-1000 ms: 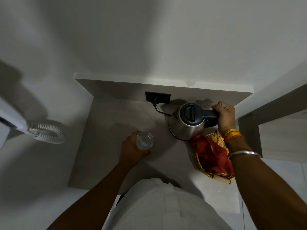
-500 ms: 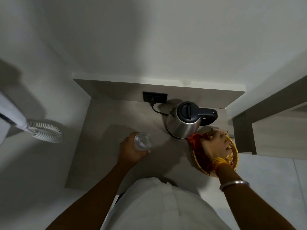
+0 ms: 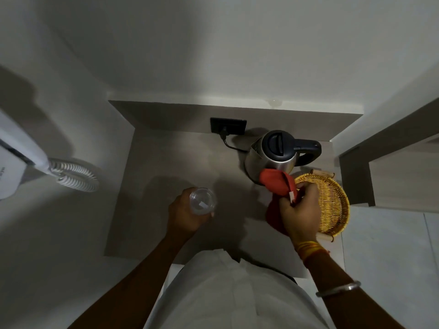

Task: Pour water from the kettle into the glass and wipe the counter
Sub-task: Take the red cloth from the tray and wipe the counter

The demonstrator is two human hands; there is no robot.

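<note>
Right hand [image 3: 299, 211] off kettle [image 3: 273, 155], now lifting red cloth [image 3: 278, 186] clear of basket [image 3: 332, 205] beside it. Left hand [image 3: 187, 216] clasps glass [image 3: 203, 201]. Risk: trailing cloth snags kettle just beyond knuckles, or sweeps glass.

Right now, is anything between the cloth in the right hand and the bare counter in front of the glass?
Nothing visible. The right hand holds the red cloth above the counter; the kettle and basket sit to the right, the glass in the left hand.
</note>
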